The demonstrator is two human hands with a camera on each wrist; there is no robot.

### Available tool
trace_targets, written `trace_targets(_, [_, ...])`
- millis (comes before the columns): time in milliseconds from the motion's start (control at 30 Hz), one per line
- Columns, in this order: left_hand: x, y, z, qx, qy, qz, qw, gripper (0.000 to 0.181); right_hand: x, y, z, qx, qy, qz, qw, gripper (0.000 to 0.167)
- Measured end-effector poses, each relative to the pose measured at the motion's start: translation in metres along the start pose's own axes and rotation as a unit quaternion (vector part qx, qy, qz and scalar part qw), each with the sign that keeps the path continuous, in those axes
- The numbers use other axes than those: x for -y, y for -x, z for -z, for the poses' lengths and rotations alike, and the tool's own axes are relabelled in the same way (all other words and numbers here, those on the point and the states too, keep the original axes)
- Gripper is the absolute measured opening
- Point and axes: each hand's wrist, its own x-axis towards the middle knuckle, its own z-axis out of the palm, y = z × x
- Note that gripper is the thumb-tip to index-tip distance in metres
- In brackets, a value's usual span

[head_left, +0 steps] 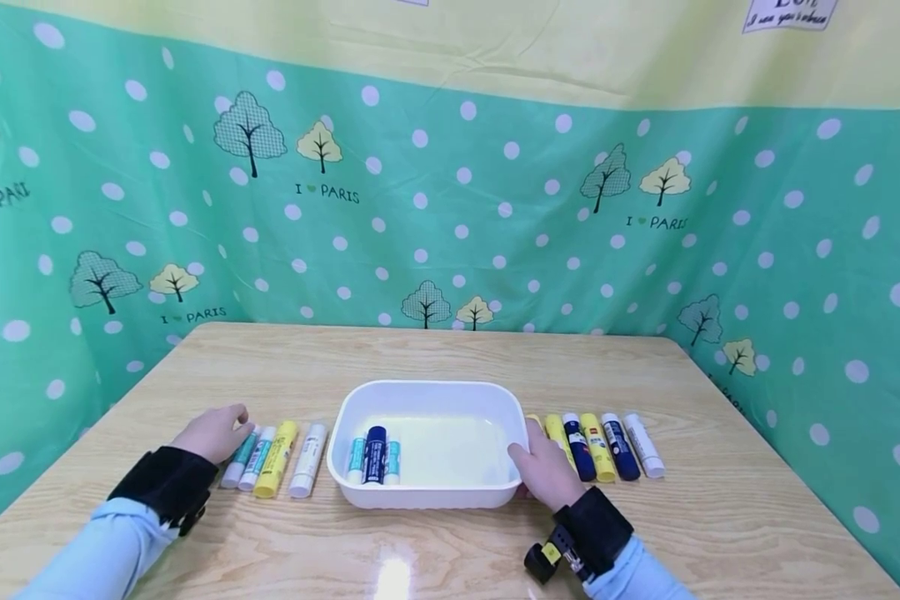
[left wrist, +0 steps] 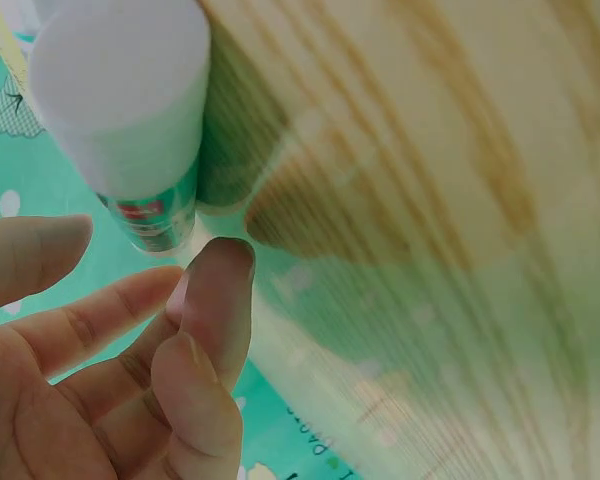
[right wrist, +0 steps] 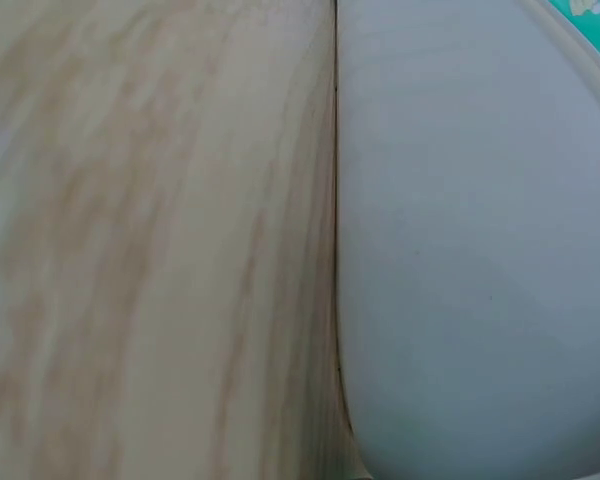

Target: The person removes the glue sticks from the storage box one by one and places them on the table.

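Note:
A white plastic basin stands mid-table. My right hand grips its right rim, the thumb over the edge; the right wrist view holds only the basin's outer wall and bare wood. Inside at the left lie a navy glue stick and two smaller teal-and-white ones. My left hand hovers at the leftmost teal-and-white glue stick, its fingers loosely bent. In the left wrist view the thumb and fingers stand apart just below a white-capped glue stick, with nothing held.
Left of the basin, another teal-and-white glue stick, a yellow one and a white one lie side by side. To the right lies a row of several yellow, navy and white glue sticks. A patterned curtain hangs behind the wooden table.

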Motion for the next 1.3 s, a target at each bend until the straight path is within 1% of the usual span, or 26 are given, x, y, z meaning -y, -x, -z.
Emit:
trace_targets(200, [0.001,0.001,-0.001,0.000,-0.001,-0.002,1.0000,0.025,-0.001,0.000,-0.001,0.000,0.004,-0.002,1.0000,0.046])
trace_targets(467, [0.000,0.004,0.002,-0.013,-0.003,0.000,0.9999,0.027,0.000,0.000,-0.001,-0.002,0.002,0.005,1.0000,0.046])
trace_targets(533, [-0.001,0.005,0.003,-0.031,-0.007,0.001,0.9995,0.031,0.000,0.000,0.000,-0.002,0.002,0.007,1.0000,0.046])
trace_targets(567, [-0.002,0.006,0.003,-0.046,-0.009,-0.001,0.9989,0.032,0.000,0.000,0.000,-0.002,0.003,0.007,1.0000,0.046])
trace_targets(667, [-0.010,0.009,0.005,-0.102,-0.006,-0.014,0.9946,0.035,0.000,-0.001,0.000,-0.001,0.005,0.008,1.0000,0.046])
trace_targets(733, [-0.019,0.011,0.009,-0.139,0.003,-0.034,0.9897,0.034,0.000,-0.001,0.000,-0.001,0.005,0.008,1.0000,0.046])
trace_targets(800, [-0.032,0.013,0.013,-0.167,0.018,-0.061,0.9839,0.032,0.000,-0.001,0.000,-0.001,0.007,0.007,1.0000,0.046])
trace_targets(867, [-0.048,0.015,0.017,-0.188,0.028,-0.093,0.9773,0.030,0.000,-0.001,0.000,-0.002,0.006,0.007,1.0000,0.047])
trace_targets(967, [-0.074,0.018,0.018,-0.203,0.038,-0.134,0.9693,0.027,0.000,0.000,0.001,-0.002,0.006,0.007,1.0000,0.047])
trace_targets(1000, [-0.083,0.018,0.018,-0.204,0.039,-0.145,0.9673,0.026,0.001,0.000,0.001,-0.003,0.006,0.007,1.0000,0.047])
trace_targets(1067, [-0.101,0.021,0.019,-0.197,0.040,-0.165,0.9656,0.025,0.001,0.000,0.001,-0.002,0.005,0.007,1.0000,0.047])
trace_targets(1200, [-0.136,0.024,0.022,-0.167,0.035,-0.187,0.9674,0.024,0.001,0.001,0.000,-0.001,0.003,0.007,1.0000,0.047])
trace_targets(1300, [-0.160,0.023,0.026,-0.155,0.024,-0.201,0.9671,0.023,0.000,0.000,0.000,-0.001,0.004,0.003,1.0000,0.047])
